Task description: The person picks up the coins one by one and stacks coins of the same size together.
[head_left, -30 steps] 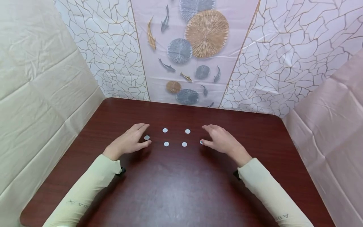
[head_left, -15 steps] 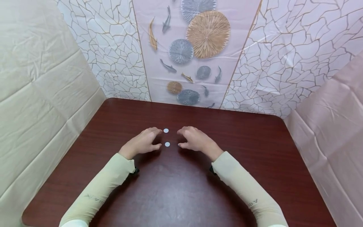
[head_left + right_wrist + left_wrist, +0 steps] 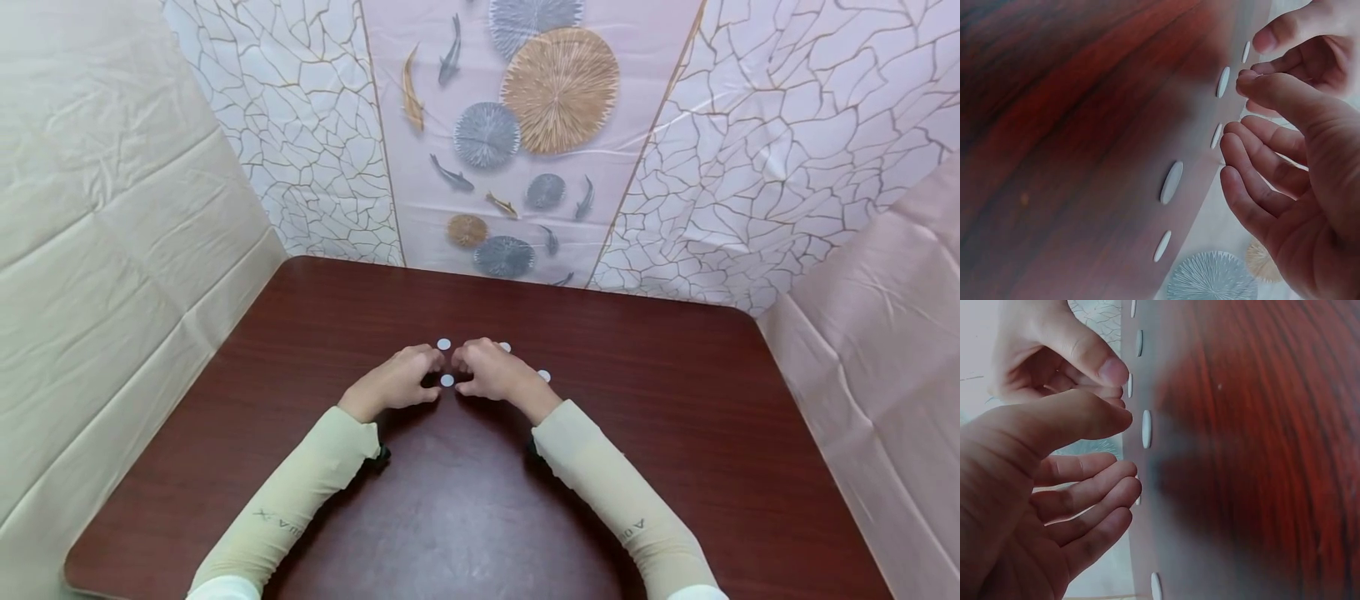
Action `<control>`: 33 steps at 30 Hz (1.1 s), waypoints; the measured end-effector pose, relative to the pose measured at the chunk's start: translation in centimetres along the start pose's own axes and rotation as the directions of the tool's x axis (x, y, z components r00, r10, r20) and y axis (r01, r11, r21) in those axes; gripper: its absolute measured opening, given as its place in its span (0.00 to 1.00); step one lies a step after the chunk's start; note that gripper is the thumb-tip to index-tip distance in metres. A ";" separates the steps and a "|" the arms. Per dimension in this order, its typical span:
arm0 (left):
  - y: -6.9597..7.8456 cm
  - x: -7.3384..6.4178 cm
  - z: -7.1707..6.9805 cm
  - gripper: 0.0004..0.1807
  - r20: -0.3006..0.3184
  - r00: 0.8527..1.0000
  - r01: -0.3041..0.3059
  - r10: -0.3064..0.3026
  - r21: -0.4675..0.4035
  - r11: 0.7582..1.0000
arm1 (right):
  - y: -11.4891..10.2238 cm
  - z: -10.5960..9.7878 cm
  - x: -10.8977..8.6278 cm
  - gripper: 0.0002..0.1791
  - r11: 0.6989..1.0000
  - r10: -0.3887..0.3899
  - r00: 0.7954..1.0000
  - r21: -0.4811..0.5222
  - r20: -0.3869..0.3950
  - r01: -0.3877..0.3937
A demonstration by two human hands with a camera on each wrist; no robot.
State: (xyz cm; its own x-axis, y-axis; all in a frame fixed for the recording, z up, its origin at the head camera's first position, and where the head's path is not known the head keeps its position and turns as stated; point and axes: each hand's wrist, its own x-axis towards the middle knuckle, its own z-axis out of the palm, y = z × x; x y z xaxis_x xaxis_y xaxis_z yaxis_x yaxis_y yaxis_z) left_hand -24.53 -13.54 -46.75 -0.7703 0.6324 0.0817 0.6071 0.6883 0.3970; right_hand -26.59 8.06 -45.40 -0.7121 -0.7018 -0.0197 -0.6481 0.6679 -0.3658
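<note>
Several small flat white discs lie on the dark red-brown table. In the head view, two of them, a far disc and a nearer disc, show around the narrow gap between my hands. My left hand hovers just left of these, fingers loosely bent and thumb apart. Facing it from the right is my right hand, similarly bent. Neither hand holds anything. The wrist views show the fingertips above the tabletop, near the discs but apart from them. Some discs are hidden under the hands in the head view.
Beyond the right hand lie a disc and a partly covered disc. A patterned cloth backdrop hangs behind the table's far edge. Pale fabric walls flank both sides.
Both hands have moved inward from well apart until they nearly meet at the middle discs. Discs on the right show again behind the right hand. The discs themselves appear unmoved.
</note>
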 end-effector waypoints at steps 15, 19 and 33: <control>0.0 1.1 1.0 0.11 0.062 0.994 0.085 -0.085 0.006 0.996 | -0.1 1.2 1.1 0.06 0.997 0.062 0.997 0.044 0.039 -0.063; -0.1 1.4 1.3 0.09 0.062 0.994 0.084 -0.085 0.007 0.996 | -0.2 1.1 1.3 0.03 0.997 0.064 0.997 0.049 0.039 -0.066; 0.5 2.0 1.2 0.08 0.040 0.995 0.090 -0.092 0.052 0.995 | -0.9 1.2 1.9 0.13 0.986 0.143 0.988 0.079 0.051 -0.147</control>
State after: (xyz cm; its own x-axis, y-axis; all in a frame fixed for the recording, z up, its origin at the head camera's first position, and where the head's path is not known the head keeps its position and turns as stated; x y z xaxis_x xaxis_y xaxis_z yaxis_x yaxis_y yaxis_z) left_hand -25.55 -11.51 -47.49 -0.8146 0.5800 0.0079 0.5445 0.7600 0.3548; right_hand -27.02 5.78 -46.22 -0.7830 -0.6104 -0.1194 -0.5127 0.7421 -0.4317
